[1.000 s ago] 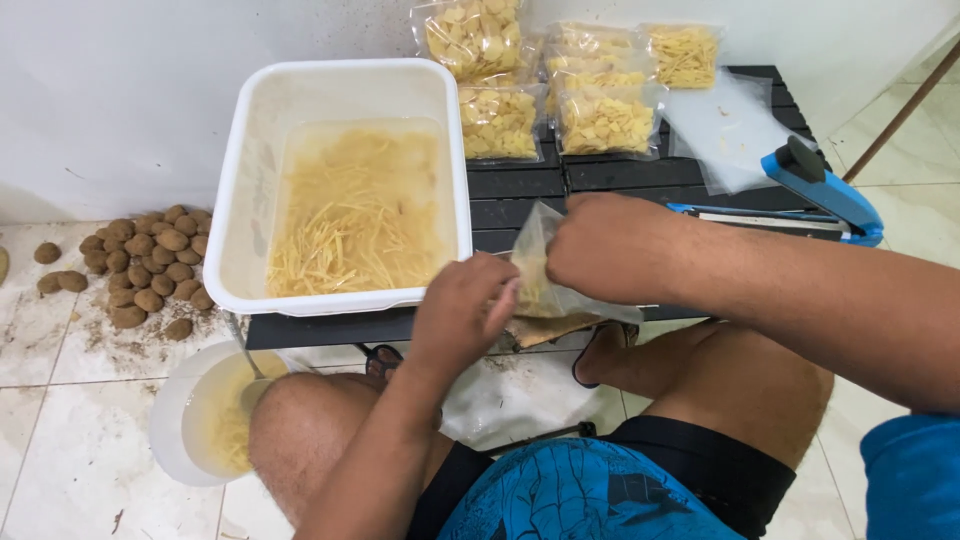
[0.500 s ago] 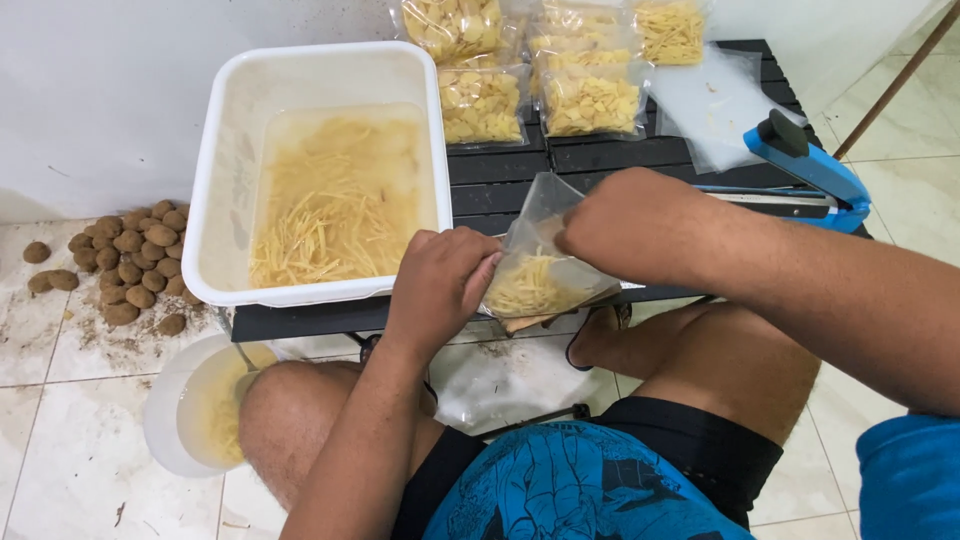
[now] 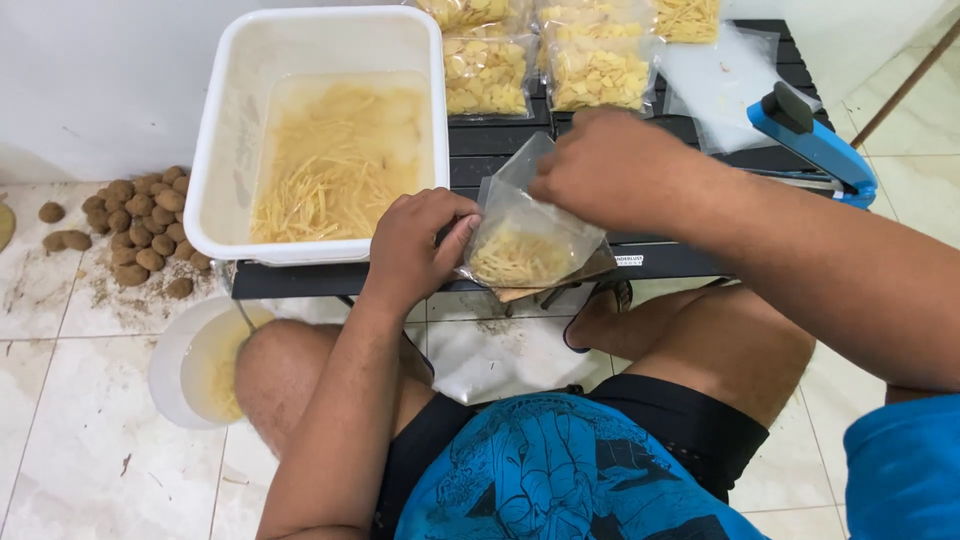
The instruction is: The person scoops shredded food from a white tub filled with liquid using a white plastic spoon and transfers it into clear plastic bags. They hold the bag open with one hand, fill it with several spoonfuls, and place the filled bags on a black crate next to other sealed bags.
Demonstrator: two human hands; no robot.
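I have a clear plastic bag [image 3: 525, 235] between my hands, just in front of the black slatted counter [image 3: 500, 150] and at about four o'clock from the white tub [image 3: 215, 190] of shredded strips in water. My left hand [image 3: 415, 245] pinches the bag's left edge, fingers closed on the film; my right hand [image 3: 610, 170] is folded over the open mouth at the top, its grip closed on the upper rim. The bag is thin and limp — it sags around the small clump of wet strips lying in its bottom. I judge it light but slippery, and likely to fold shut or spill if held by one side only, so the mouth's two edges are the places to hold. Sealed bags [image 3: 600, 70] lie at twelve o'clock — a blue heat sealer [image 3: 815, 145] at two.
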